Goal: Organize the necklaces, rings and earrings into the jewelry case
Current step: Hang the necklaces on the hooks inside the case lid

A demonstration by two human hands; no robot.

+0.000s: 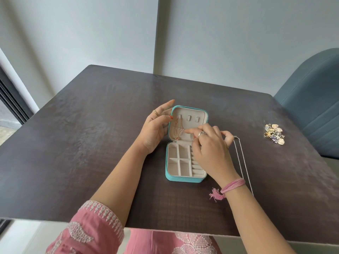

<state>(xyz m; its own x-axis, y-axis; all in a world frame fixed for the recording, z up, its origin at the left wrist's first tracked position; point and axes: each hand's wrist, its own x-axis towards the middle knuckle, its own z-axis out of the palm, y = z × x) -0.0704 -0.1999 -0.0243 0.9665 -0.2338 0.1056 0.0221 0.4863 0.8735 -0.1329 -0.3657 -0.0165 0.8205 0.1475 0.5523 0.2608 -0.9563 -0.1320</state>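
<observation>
The turquoise jewelry case (185,177) lies open mid-table with one rose-gold necklace (177,129) hung in its lid; its tray compartments look empty. The left hand (156,129) steadies the lid, fingers loosely open, while the right hand (211,145) pinches at the chain. A silver necklace (244,162) and the pile of rings and earrings (274,134) wait on the table (91,143), so most remains.

We list: jewelry case (185,178), turquoise shell, cream lining; necklace (177,128), rose gold; chain (244,162), silver; table (91,143), dark brown; sleeve (91,230), pink, white embroidery.
</observation>
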